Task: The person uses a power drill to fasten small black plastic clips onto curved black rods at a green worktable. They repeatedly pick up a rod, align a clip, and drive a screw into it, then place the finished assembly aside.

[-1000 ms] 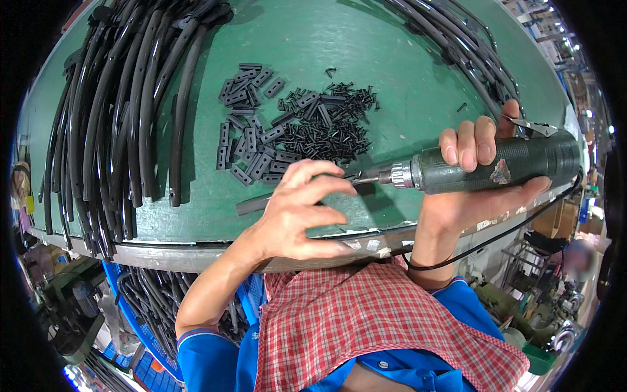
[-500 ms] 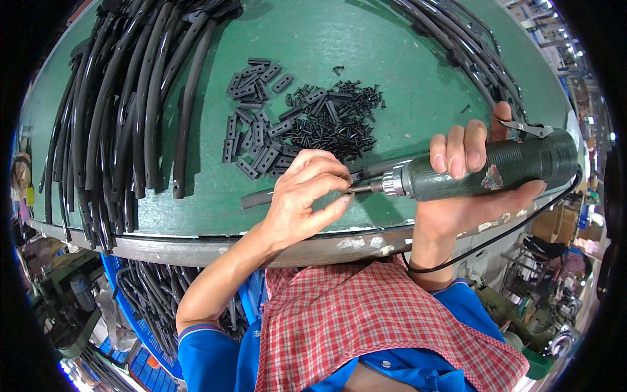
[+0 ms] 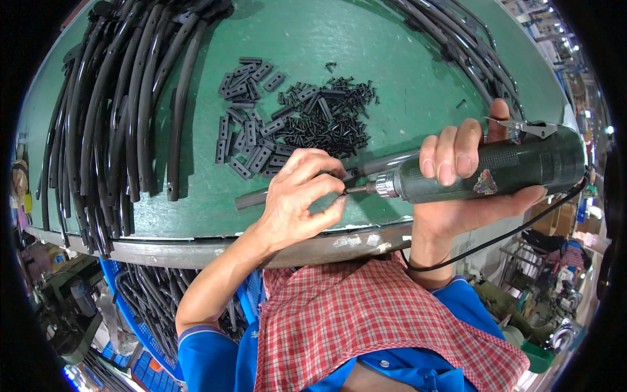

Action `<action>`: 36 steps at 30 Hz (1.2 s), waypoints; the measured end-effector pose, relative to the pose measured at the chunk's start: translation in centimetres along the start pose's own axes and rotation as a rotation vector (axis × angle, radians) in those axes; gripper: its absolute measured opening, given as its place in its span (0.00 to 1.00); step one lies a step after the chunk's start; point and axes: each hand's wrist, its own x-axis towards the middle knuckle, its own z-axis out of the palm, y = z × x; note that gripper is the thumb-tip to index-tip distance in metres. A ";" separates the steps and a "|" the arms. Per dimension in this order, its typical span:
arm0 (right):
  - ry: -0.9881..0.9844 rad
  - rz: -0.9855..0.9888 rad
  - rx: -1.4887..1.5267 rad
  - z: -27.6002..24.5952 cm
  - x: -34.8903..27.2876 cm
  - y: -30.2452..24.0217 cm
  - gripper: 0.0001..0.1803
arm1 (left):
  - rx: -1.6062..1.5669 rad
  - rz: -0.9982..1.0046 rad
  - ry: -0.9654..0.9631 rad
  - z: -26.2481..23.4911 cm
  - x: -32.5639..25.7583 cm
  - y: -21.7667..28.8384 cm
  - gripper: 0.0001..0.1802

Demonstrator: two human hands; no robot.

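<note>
My right hand [image 3: 457, 160] is wrapped round a dark green electric screwdriver [image 3: 522, 163], whose bit points left. At the bit's tip, my left hand [image 3: 302, 193] pinches a small dark screw [image 3: 345, 192] between thumb and fingertips; most of the screw is hidden. A black tube [image 3: 385, 162] lies on the table behind the bit, passing under my left hand, with its left end showing beyond it. Past my left hand are a heap of black screws [image 3: 326, 130] and a scatter of black two-hole blocks [image 3: 261, 157], a few of them lying on the screws.
Bundles of long black tubes lie on the green table [image 3: 294, 39]: one on the left [image 3: 137, 98], another at the far right [image 3: 450, 46]. The screwdriver's black cord [image 3: 496, 238] loops past my right wrist. A blue crate [image 3: 134, 313] below the table edge holds more tubes.
The bit has drawn slightly back from my left fingertips, so more of its tip shows. The whole scene has shifted slightly left in view. Both hands keep their grips.
</note>
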 end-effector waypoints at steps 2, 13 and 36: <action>-0.024 0.015 -0.010 -0.1 0.0 -0.1 0.51 | 0.061 0.029 -0.007 0.1 0.0 0.0 0.11; 0.042 0.059 0.007 -0.6 -0.6 0.0 0.52 | 0.243 0.165 -0.063 0.3 -0.4 -0.2 0.15; -0.275 0.076 -0.329 1.2 0.2 3.4 0.48 | 0.276 -0.089 0.046 1.1 -0.7 -0.8 0.12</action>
